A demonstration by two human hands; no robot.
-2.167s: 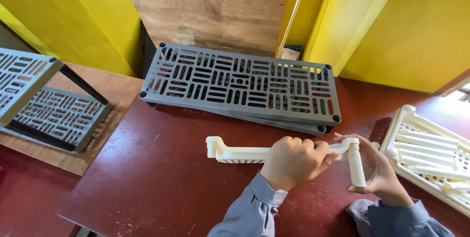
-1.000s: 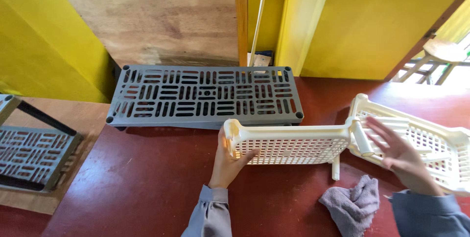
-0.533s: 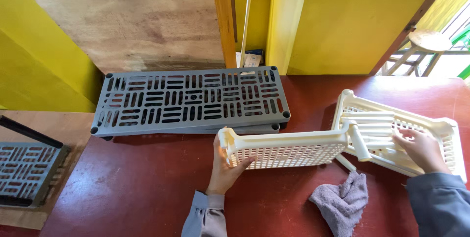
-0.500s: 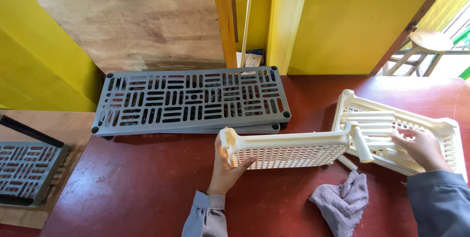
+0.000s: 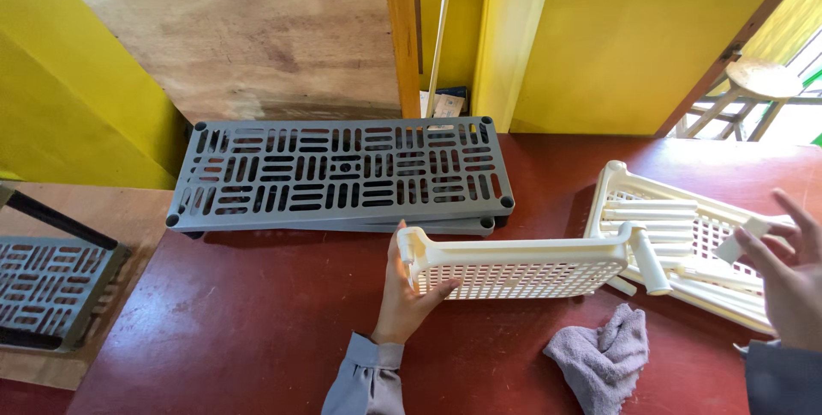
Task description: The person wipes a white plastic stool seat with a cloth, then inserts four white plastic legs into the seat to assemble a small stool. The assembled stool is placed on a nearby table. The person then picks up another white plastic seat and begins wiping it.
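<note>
Left hand [image 5: 409, 295]: forearm in a grey sleeve rising from the lower edge, wrist straight, palm turned to the right, thumb up and fingers curled forward in a grip. Right hand [image 5: 783, 274]: at the right edge (partly cut off by the frame), raised, fingers spread and loosely bent, pinching a small pale piece between fingertips.

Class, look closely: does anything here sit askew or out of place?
Yes. The cream shelf panel stands tilted on edge, propped by the left hand, with one leg post attached. A crumpled grey cloth lies on the red floor.
</note>
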